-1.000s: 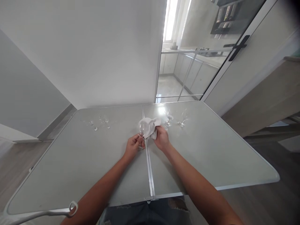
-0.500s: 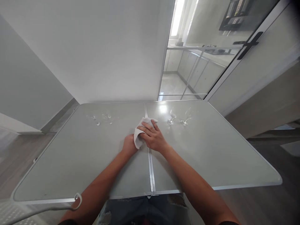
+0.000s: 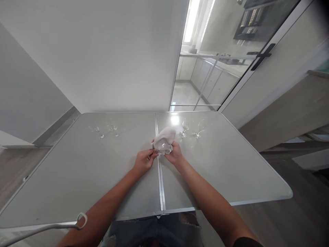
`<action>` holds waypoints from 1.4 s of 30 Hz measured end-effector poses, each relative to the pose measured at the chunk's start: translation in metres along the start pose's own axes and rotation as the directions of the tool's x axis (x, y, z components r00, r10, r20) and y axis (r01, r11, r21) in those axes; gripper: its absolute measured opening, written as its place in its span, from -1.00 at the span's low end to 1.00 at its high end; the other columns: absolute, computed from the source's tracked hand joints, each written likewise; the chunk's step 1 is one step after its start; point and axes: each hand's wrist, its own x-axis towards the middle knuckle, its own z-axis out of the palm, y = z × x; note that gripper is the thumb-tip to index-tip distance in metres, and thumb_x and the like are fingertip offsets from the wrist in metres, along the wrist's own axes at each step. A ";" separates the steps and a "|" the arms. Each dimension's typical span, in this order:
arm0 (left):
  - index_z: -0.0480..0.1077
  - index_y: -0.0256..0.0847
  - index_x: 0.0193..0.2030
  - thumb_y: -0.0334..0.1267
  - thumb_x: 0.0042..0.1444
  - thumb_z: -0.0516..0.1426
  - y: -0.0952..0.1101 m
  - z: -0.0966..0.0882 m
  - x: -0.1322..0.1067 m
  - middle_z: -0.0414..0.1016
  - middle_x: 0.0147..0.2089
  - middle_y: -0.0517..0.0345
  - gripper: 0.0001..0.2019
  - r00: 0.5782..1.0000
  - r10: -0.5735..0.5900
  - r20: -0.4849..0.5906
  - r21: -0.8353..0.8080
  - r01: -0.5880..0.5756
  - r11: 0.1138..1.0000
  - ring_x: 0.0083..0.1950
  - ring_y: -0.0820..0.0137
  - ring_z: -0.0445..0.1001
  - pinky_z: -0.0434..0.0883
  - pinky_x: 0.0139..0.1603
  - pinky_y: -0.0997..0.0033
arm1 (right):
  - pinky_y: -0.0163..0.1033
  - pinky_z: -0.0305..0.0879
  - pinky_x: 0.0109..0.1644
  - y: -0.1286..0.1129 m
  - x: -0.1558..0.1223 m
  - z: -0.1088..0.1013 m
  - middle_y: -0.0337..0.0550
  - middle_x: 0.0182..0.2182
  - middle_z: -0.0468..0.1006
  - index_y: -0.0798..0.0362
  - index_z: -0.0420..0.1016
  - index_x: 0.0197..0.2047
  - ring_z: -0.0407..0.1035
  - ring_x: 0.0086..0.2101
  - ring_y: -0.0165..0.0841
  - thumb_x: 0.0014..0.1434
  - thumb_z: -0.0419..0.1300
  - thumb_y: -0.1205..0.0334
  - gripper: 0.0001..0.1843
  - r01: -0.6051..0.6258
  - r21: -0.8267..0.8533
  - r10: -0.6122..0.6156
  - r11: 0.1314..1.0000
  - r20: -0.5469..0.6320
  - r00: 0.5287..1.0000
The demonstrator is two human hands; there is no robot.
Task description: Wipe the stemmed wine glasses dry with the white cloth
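Note:
Near the seam in the middle of the table, a white cloth [image 3: 166,134] is bunched around a clear glass [image 3: 162,147]. The glass shows through at the near side of the cloth, and part of it is covered. My left hand [image 3: 144,160] pinches the glass at its left edge, thumb and finger together. On the other side, my right hand [image 3: 175,153] is closed around the cloth and the glass inside it; some of its fingers are hidden behind them. Just beyond my right hand stand two stemmed glasses, a nearer one [image 3: 183,129] and another [image 3: 198,131] to its right.
Small clear glassware [image 3: 113,128] sits at the far left of the pale folding table [image 3: 84,178], hard to make out. A white wall [image 3: 123,68] borders the far edge. A glass-panelled door [image 3: 205,79] is behind, and a white cable [image 3: 56,226] loops at the lower left.
My right hand has moved from on top of the cloth to its right side. The cloth has opened, showing the glass. My left hand now pinches its edge. The view has shifted slightly.

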 end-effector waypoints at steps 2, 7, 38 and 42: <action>0.38 -0.19 -0.55 0.05 0.31 0.06 0.005 0.001 0.003 0.33 -0.61 0.17 -0.53 0.992 -0.124 -0.030 -0.195 0.115 0.974 -0.52 0.44 0.30 0.27 -0.38 0.44 | -0.22 0.35 -0.41 0.008 0.000 0.006 -0.14 -0.47 0.51 0.02 0.54 -0.27 0.40 -0.44 -0.29 0.21 0.09 -0.09 -0.63 0.084 0.069 -0.078 0.994 -0.087 0.993; 0.37 -0.23 -0.57 0.02 0.24 0.12 -0.001 -0.004 0.008 0.33 -0.64 0.21 -0.56 0.929 -0.351 -0.114 -0.409 0.278 0.869 -0.57 0.48 0.27 0.24 -0.47 0.49 | -0.06 0.45 0.02 0.015 -0.008 0.008 -0.09 -0.20 0.65 0.00 0.58 -0.16 0.53 -0.11 -0.18 0.33 0.09 0.11 -0.75 0.396 -0.353 -0.431 0.848 -0.022 0.902; 0.31 -0.22 -0.49 -0.06 0.33 0.05 -0.037 0.009 0.009 0.32 -0.54 0.26 -0.61 0.998 0.064 -0.017 -0.124 -0.065 0.990 -0.48 0.50 0.23 0.16 -0.38 0.48 | -0.10 0.44 0.04 0.020 -0.013 0.012 -0.04 -0.05 0.63 -0.01 0.54 0.09 0.53 -0.09 -0.23 0.27 0.23 -0.10 -0.55 0.235 0.105 -0.210 0.966 -0.209 0.955; 0.28 -0.22 -0.51 -0.03 0.31 0.06 -0.040 0.008 0.010 0.32 -0.56 0.27 -0.58 0.999 0.039 -0.016 -0.205 -0.041 0.978 -0.49 0.50 0.24 0.17 -0.38 0.49 | -0.13 0.46 -0.03 0.044 -0.020 0.018 -0.03 -0.12 0.65 0.04 0.60 -0.05 0.54 -0.15 -0.23 0.25 0.23 -0.18 -0.54 0.232 0.099 -0.202 0.968 -0.242 0.949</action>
